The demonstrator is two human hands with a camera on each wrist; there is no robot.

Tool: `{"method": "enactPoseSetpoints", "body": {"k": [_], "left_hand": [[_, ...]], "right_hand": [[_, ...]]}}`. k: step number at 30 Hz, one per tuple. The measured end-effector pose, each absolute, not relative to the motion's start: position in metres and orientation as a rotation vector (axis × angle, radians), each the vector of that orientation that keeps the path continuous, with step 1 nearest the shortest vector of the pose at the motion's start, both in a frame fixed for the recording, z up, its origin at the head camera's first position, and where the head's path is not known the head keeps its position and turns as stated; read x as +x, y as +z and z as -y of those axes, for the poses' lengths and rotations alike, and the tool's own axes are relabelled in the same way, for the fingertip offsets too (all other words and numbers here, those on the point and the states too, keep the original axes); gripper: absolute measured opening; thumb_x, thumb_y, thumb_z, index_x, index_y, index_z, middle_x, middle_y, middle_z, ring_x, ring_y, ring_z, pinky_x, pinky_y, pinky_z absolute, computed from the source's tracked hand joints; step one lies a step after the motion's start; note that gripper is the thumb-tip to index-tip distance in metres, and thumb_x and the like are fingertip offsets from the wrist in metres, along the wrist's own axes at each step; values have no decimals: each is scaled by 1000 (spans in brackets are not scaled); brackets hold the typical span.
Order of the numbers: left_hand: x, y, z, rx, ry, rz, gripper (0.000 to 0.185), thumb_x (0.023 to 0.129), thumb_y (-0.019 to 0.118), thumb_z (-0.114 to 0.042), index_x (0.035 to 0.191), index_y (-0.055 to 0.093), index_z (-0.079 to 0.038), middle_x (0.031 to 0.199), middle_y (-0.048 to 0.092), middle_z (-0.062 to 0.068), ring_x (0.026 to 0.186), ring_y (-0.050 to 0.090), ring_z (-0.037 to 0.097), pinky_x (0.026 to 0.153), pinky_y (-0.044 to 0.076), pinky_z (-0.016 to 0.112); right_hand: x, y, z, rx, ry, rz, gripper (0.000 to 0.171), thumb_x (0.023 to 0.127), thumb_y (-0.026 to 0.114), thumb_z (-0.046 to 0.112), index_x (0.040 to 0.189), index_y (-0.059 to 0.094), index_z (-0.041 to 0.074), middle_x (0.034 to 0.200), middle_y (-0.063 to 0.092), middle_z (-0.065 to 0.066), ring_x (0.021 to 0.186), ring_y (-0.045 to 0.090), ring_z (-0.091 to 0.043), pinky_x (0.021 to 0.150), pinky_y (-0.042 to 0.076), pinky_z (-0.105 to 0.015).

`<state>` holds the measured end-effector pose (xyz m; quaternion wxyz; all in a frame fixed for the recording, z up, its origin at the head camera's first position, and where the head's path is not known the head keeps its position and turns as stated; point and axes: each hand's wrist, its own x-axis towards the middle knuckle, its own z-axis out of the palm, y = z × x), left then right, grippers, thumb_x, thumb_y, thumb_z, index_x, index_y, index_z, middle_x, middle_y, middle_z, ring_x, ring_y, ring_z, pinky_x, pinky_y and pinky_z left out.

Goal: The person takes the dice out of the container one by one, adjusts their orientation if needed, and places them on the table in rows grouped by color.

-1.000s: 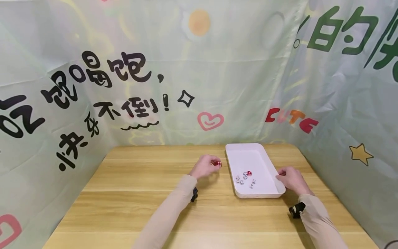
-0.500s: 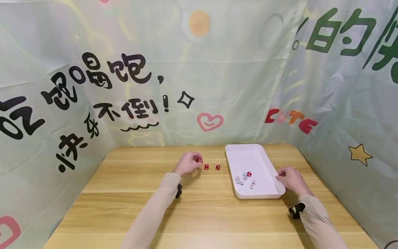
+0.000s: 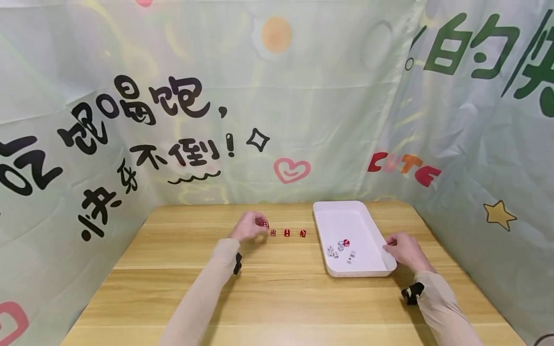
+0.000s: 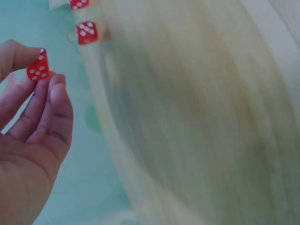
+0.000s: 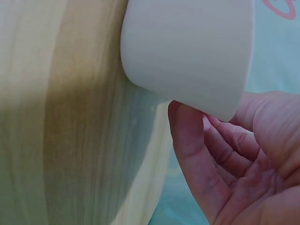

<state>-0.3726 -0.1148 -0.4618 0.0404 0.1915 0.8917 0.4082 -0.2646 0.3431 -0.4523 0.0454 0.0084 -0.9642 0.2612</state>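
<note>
Room: a wooden table (image 3: 277,298) stands inside pale green cloth walls (image 3: 329,110) with black writing, a pink heart and a yellow star.
Left hand: the left hand (image 3: 247,227) pinches one red die (image 4: 38,68) between thumb and fingertips, low over the table's far side.
Row: three more red dice (image 3: 287,232) sit in a line on the wood, just beside that hand, between it and the white tray (image 3: 350,207).
Right hand: the right hand (image 3: 402,249) has its fingers curled against the tray's right edge; it seems to hold the rim, though the close view is partly hidden.
Tray: a few dice (image 3: 341,248) lie inside, mostly white, one red.
Feel: the die looks small, hard, light and slick, so it could roll; two flat sides are the best place to pinch.
Space: lots of bare wood near the person; the table's edges are well apart from the dice.
</note>
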Motion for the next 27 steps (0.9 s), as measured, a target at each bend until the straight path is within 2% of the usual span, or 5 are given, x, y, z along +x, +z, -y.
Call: {"method": "enactPoseSetpoints", "body": {"k": [5, 12, 22, 27], "left_hand": [[-376, -466, 122, 544, 1157, -2778, 13, 75, 77, -3, 86, 70, -6, 80, 67, 3, 73, 60, 14, 69, 52, 27], [-380, -476, 124, 465, 1058, -2803, 9, 77, 74, -1, 83, 71, -6, 79, 68, 2, 71, 59, 12, 62, 50, 23], [-383, -480, 126, 442, 1017, -2825, 9, 77, 74, 2, 81, 69, -5, 77, 65, 2, 72, 57, 13, 64, 47, 22], [-380, -479, 128, 432, 1022, -2810, 8, 77, 74, 1, 81, 70, -5, 76, 65, 3, 69, 56, 14, 60, 47, 23]], "right_hand": [[-264, -448, -342, 22, 789, 2943, 16, 87, 67, 9, 92, 68, -7, 84, 68, -15, 73, 59, -23, 62, 46, -32], [-262, -448, -341, 16, 793, 2953, 16, 87, 66, 9, 91, 67, -7, 82, 67, -13, 72, 59, -22, 62, 46, -31], [-260, -446, -340, 19, 789, 2938, 16, 88, 66, 8, 91, 67, -7, 84, 67, -16, 73, 59, -24, 62, 46, -32], [-261, -447, -339, 12, 797, 2948, 17, 88, 66, 9, 92, 68, -8, 83, 68, -15, 73, 59, -23, 62, 46, -31]]}}
